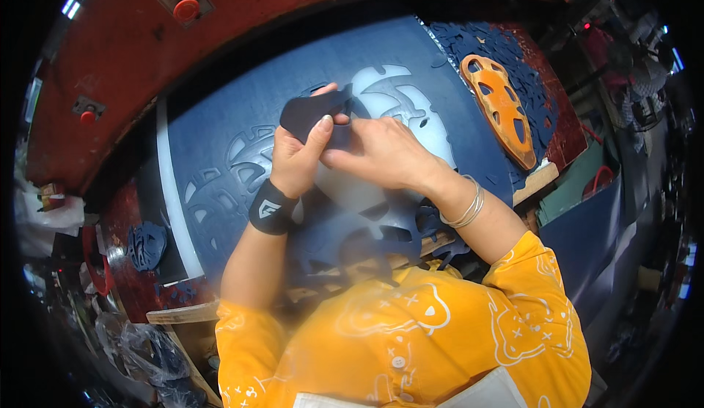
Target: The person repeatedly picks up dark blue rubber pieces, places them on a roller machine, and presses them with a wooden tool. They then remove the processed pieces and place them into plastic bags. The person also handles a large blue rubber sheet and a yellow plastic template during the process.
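My left hand (pixel 293 160), with a black band at its wrist, is closed around a dark, thin, curved cut-out piece (pixel 308 117), thumb on top. My right hand (pixel 389 151) meets it from the right, its bent fingers at the piece's right edge; some fingertips are hidden. Below both hands lies a large dark blue sheet (pixel 220 114) with many shaped openings cut through it, showing a pale surface (pixel 435 135) beneath. Near my body, a blurred strip of the cut sheet hangs at the table's front edge.
An orange cutting die (pixel 507 103) with several holes lies on dark scraps (pixel 539 78) at the right. A red machine frame (pixel 117 63) with two red buttons (pixel 186 9) spans the far left. Another dark scrap (pixel 147 245) sits at the left, above a clear plastic bag (pixel 150 349).
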`<control>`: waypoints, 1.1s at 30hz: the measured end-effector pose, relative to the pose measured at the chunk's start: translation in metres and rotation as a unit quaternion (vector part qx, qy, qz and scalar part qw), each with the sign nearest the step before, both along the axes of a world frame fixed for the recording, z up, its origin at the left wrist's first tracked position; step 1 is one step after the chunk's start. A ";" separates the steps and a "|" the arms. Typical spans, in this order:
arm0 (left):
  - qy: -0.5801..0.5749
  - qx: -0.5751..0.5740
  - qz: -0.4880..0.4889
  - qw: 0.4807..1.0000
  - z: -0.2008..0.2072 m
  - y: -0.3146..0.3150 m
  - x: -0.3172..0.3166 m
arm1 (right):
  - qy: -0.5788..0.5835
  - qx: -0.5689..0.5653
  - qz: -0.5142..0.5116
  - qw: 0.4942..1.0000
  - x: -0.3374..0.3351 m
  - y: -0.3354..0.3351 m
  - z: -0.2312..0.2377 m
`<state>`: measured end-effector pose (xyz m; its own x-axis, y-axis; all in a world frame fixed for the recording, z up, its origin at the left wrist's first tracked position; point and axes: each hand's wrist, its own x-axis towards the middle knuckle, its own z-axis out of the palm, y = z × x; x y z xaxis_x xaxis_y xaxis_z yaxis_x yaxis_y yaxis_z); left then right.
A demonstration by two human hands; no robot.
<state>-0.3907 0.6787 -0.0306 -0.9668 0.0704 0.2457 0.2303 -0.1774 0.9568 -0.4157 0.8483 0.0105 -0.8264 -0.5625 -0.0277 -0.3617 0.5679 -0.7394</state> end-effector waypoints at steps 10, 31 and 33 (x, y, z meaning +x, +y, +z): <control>-0.019 -0.067 0.011 0.998 0.003 0.014 -0.016 | 0.006 -0.007 -0.059 0.998 -0.012 0.023 -0.031; 0.054 -0.632 -0.203 0.746 0.041 -0.077 0.072 | 0.093 -0.104 -0.050 0.989 -0.002 0.056 -0.072; 0.101 -0.626 -0.172 0.754 0.017 -0.074 0.095 | 0.107 -0.105 -0.042 0.988 -0.001 0.054 -0.068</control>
<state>-0.2959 0.6051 -0.0137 -0.7904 0.6070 -0.0821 0.5395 0.7533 0.3761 -0.4165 0.9020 -0.0573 -0.8442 -0.4671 0.2632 -0.4816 0.4451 -0.7550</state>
